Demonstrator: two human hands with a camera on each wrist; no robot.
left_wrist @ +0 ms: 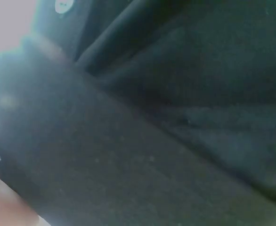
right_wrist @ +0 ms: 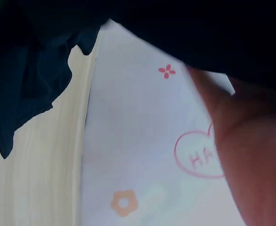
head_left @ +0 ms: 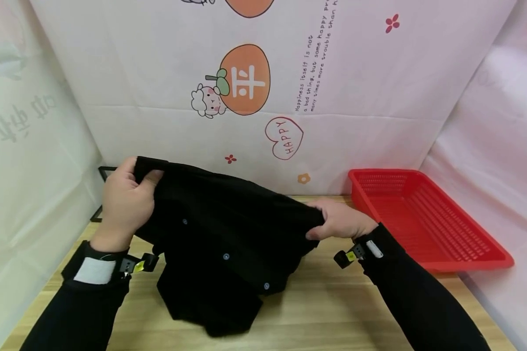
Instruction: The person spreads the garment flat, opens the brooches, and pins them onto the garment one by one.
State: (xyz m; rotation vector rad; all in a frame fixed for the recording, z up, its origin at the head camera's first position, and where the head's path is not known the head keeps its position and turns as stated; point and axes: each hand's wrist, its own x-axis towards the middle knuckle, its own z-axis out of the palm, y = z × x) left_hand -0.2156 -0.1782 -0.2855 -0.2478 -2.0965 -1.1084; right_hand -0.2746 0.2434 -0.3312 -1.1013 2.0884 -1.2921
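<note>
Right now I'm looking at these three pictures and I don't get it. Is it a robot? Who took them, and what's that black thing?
No robot here, just a person's two bare hands! The big picture comes from a camera on the person's head, looking forward and down. The other two come from little cameras on the wrists. The left one sees mostly dark cloth, very close up. The right one sees cloth, table and drawings.

The black thing is a piece of cloth with round buttons. The left hand holds one end and the right hand the other. Below is a wooden table, with a red basket at its right side. I can't tell if the cloth's bottom touches the table.
</note>
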